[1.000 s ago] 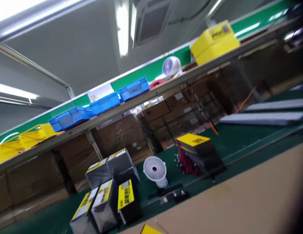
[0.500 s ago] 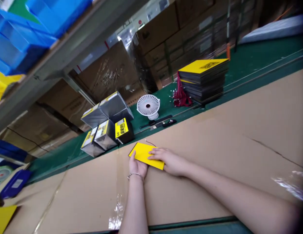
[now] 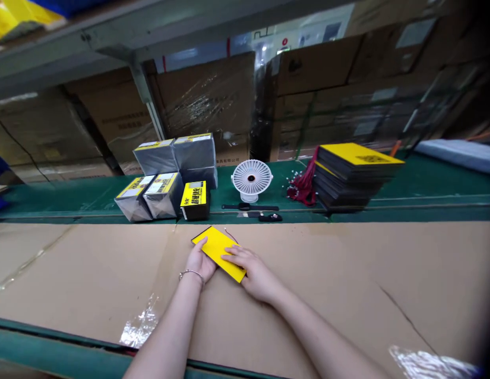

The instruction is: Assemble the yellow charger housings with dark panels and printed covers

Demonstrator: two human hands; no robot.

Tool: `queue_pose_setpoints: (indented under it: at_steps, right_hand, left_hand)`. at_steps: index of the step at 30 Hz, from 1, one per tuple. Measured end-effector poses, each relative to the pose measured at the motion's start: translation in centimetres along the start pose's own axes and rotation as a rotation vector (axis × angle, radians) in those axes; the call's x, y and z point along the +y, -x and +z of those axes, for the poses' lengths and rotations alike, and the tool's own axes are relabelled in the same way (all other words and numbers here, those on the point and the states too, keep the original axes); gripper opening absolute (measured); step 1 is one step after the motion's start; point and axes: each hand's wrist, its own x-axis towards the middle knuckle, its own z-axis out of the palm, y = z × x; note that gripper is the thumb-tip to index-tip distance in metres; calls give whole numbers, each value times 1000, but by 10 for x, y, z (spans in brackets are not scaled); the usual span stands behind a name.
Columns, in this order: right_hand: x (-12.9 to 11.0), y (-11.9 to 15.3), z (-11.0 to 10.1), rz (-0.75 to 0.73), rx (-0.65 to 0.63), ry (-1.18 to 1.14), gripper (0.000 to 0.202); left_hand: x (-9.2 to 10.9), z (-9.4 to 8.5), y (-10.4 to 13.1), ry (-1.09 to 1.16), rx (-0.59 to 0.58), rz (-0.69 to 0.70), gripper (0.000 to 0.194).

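Flat on the cardboard sheet (image 3: 347,273): a yellow card (image 3: 218,250), pinned under both hands. Left hand (image 3: 200,261) pressing its near-left edge, fingers spread, not closed around it; right hand (image 3: 256,272) laid open over its right end (palm down). At twelve o'clock, a white fan (image 3: 251,179); at two o'clock, a stack of yellow-topped cards (image 3: 357,173).

The yellow card (image 3: 218,251) looks smooth and matt. The worktop (image 3: 347,273) is covered with brown corrugated cardboard, patched with glossy tape. The wrapped boxes (image 3: 169,173) shine like foil.
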Motion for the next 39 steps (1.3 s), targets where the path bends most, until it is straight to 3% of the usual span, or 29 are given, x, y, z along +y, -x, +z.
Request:
queue_pose_setpoints:
  at_steps: [35, 39]
  right_hand:
    - [-13, 0, -2, 33, 0, -24, 77]
    - [-8, -2, 0, 7, 50, -44, 69]
  left_hand:
    - [3, -3, 3, -16, -23, -36, 44]
    - [3, -2, 2, -23, -33, -28, 43]
